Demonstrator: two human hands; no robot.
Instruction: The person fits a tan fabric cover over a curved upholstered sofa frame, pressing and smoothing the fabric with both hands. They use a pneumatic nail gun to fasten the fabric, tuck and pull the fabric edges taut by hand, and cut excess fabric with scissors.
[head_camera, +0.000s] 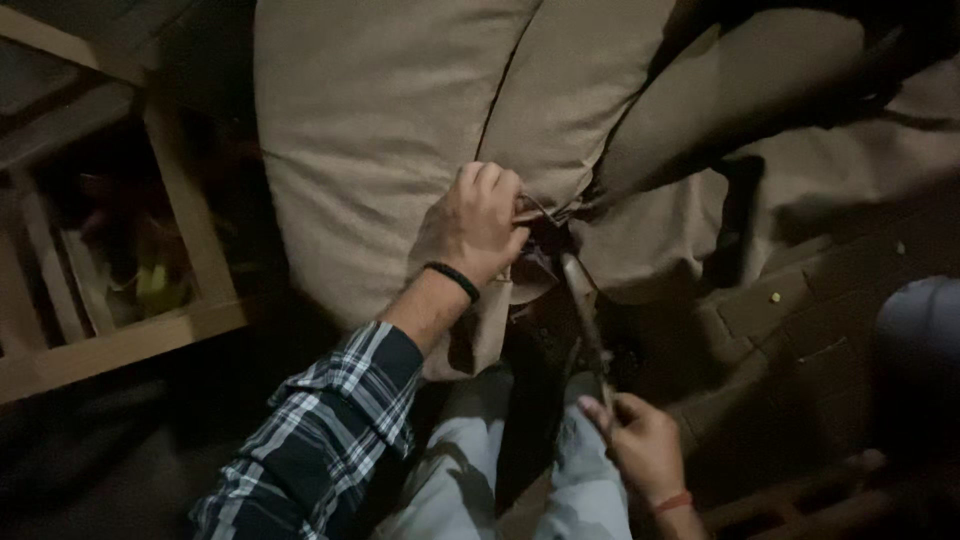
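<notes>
My left hand (478, 222) grips the edge of a beige fabric cushion cover (380, 130) at its lower seam, fingers curled over the cloth; a black band sits on that wrist and a plaid sleeve covers the forearm. My right hand (640, 440), with a red band at the wrist, is closed on the handle of a long thin tool (585, 310) that looks like a blade or a pair of shears. The tool's tip points up toward the seam near my left hand. My legs in light trousers (470, 470) show below.
A wooden frame with slats (190, 230) stands at the left, dim objects behind it. More beige fabric (760, 130) lies bunched at the right. Brick-like paving (790, 330) covers the floor at the right, and a grey rounded object (920, 330) sits at the edge.
</notes>
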